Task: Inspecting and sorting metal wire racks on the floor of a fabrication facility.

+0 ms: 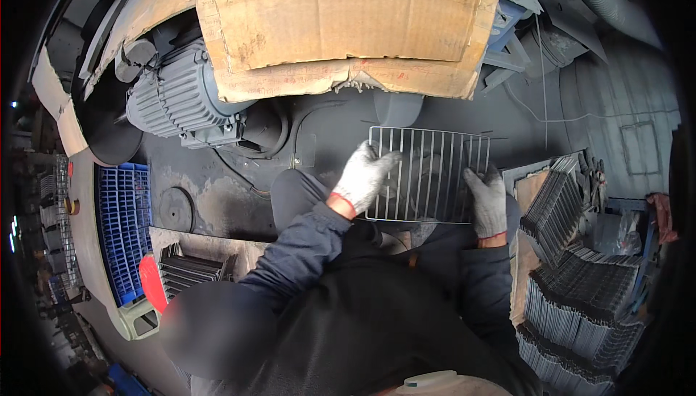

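- Silver wire grid rack (428, 175), rectangular with thin parallel bars, sits flat in front of the person, over the dark grimy floor (326, 124), held at both short ends.
- Left hand (362, 176), in a pale grey knit glove with a red cuff, grips the rack's left edge; its fingers are curled over the frame, thumb reaching toward the top corner.
- Right hand (487, 200), in a darker soiled glove, lies on the rack's right lower part, fingers pressed together and pointing up along the bars.
- Stacks of similar dark wire racks (573, 265) are piled just right of the person.
- Worn brown cardboard sheet (341, 19) lies beyond the rack, partly covering a grey ribbed electric motor (177, 99).
- Blue plastic crate (123, 229) stands at the far left, well apart from the hands.
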